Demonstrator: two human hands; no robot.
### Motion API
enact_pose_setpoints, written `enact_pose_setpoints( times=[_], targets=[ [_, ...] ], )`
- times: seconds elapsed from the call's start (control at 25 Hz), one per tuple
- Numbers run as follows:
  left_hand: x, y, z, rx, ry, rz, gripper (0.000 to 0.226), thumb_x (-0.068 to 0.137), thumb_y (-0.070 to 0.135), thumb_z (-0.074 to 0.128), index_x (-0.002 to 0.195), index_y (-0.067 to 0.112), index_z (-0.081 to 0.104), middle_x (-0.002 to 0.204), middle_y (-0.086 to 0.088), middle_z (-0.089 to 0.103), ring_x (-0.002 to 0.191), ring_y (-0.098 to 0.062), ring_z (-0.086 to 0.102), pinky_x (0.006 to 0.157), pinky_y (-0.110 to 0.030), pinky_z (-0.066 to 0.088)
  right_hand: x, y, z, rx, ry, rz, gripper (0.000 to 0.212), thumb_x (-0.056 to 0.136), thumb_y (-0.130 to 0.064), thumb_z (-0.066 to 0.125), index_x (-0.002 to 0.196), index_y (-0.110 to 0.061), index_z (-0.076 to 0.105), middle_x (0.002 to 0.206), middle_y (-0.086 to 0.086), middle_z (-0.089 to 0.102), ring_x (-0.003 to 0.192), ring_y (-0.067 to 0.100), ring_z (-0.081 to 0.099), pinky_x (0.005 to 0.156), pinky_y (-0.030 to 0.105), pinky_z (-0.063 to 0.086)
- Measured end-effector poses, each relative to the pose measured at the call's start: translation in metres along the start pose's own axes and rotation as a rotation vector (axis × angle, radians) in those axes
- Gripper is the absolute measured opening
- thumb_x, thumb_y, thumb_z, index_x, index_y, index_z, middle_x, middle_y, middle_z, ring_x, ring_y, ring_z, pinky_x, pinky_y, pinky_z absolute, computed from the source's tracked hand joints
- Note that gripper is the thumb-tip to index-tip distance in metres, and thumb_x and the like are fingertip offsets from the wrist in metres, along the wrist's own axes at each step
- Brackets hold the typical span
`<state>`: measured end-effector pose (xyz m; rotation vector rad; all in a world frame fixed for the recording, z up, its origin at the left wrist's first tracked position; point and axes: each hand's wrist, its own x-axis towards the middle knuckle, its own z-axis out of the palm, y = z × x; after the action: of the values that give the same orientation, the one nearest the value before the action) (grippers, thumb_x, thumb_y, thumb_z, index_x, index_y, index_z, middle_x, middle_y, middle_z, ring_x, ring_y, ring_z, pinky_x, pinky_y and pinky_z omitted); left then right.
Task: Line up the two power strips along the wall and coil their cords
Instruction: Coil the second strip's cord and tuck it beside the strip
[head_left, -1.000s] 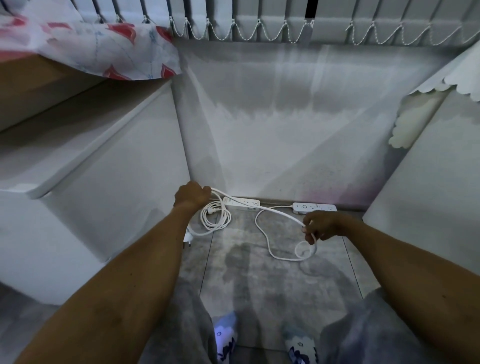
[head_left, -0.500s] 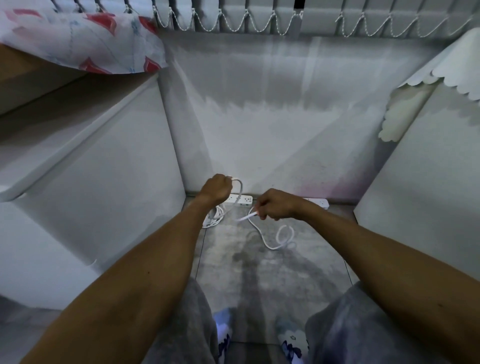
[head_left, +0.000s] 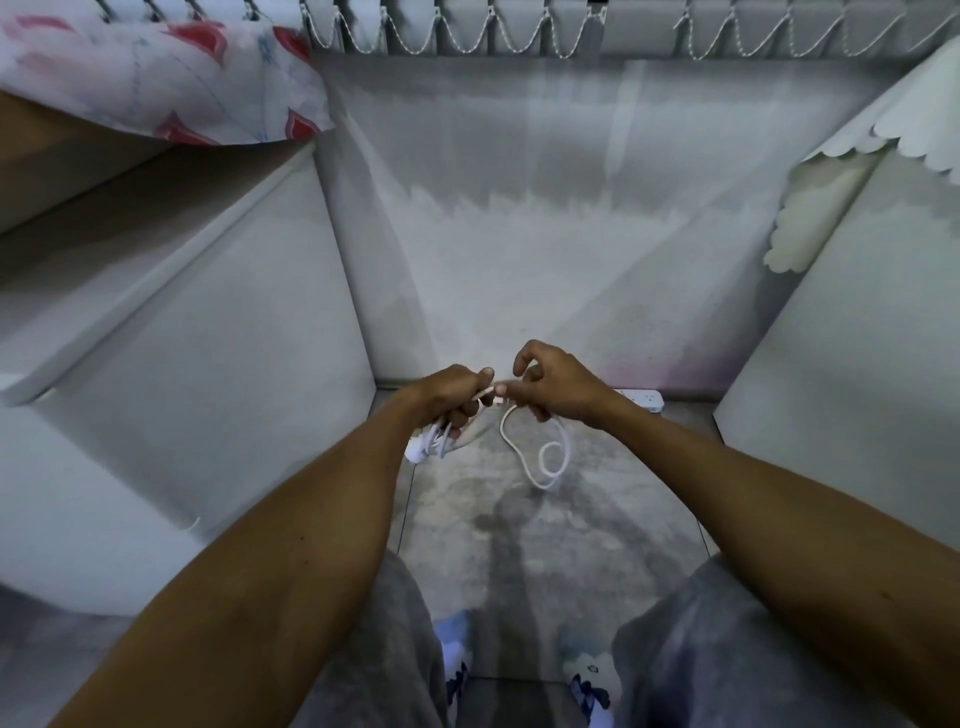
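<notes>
My left hand (head_left: 453, 396) grips a bundle of white cord coils (head_left: 434, 444), with the white plug hanging below it. My right hand (head_left: 555, 383) pinches the same cord just beside the left hand's fingers. From there the loose white cord (head_left: 549, 457) drops to the floor and forms a small loop. One white power strip (head_left: 641, 399) lies against the base of the wall, partly behind my right wrist. The other power strip is hidden behind my hands.
A white cabinet (head_left: 197, 364) stands at the left under a floral cloth (head_left: 156, 73). Another white unit (head_left: 852, 322) with a scalloped cover closes in the right. The grey tiled floor (head_left: 519, 545) runs between them; my knees and slippers are at the bottom.
My hands have come together in front of the wall. The right hand carried the cord leftward to the left hand, and the slack on the floor has shrunk to a small loop.
</notes>
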<state>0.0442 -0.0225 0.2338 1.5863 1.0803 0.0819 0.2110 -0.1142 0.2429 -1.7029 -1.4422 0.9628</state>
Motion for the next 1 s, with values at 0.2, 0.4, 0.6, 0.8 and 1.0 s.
enact_pose_setpoints(
  times=[0.2,0.4,0.6,0.8,1.0],
  targets=[
    [-0.011,-0.013,-0.022,0.136,0.092,0.050,0.063,0.073,0.073,0.066,0.067,0.011,0.055,0.051,-0.001,0.038,0.042,-0.016,0.034,0.043,-0.021,0.031,-0.008,0.047,-0.036,-0.378,-0.186,0.087,0.025,0.084,-0.030,0.077,0.067,-0.024,0.060,0.060,0.004,0.063,0.059,0.021,0.063,0.060,0.032,0.053],
    [-0.016,-0.030,-0.042,0.209,0.301,0.146,0.060,0.084,0.056,0.069,0.052,0.017,0.037,0.044,0.002,0.028,0.035,-0.012,0.028,0.042,-0.022,0.026,-0.016,0.074,-0.055,-0.408,-0.179,0.093,0.027,0.088,-0.013,0.070,0.065,-0.021,0.058,0.079,0.011,0.073,0.069,0.016,0.063,0.066,0.028,0.045],
    [-0.006,-0.020,-0.046,0.338,0.504,0.169,0.061,0.092,0.054,0.059,0.063,0.000,0.058,0.059,-0.013,0.054,0.060,-0.029,0.055,0.060,-0.032,0.039,-0.001,0.078,-0.058,-0.581,-0.216,0.059,0.021,0.087,-0.010,0.067,0.078,-0.025,0.056,0.083,-0.009,0.065,0.081,0.014,0.057,0.068,0.024,0.041],
    [0.035,-0.020,-0.044,0.284,0.614,0.128,0.055,0.095,0.050,0.056,0.073,-0.001,0.059,0.094,-0.030,0.068,0.091,-0.042,0.066,0.079,-0.042,0.053,0.008,0.100,-0.062,-0.442,-0.087,0.098,0.020,0.092,-0.020,0.064,0.083,-0.023,0.047,0.074,-0.003,0.073,0.071,0.011,0.063,0.068,0.027,0.044],
    [0.107,-0.017,-0.026,0.110,0.707,0.025,0.056,0.096,0.043,0.055,0.113,-0.010,0.061,0.121,-0.031,0.063,0.114,-0.044,0.059,0.095,-0.044,0.050,0.000,0.154,-0.051,-0.084,0.131,0.096,0.015,0.098,-0.018,0.057,0.086,-0.016,0.049,0.063,0.005,0.066,0.055,0.015,0.063,0.053,0.016,0.045]
  ],
)
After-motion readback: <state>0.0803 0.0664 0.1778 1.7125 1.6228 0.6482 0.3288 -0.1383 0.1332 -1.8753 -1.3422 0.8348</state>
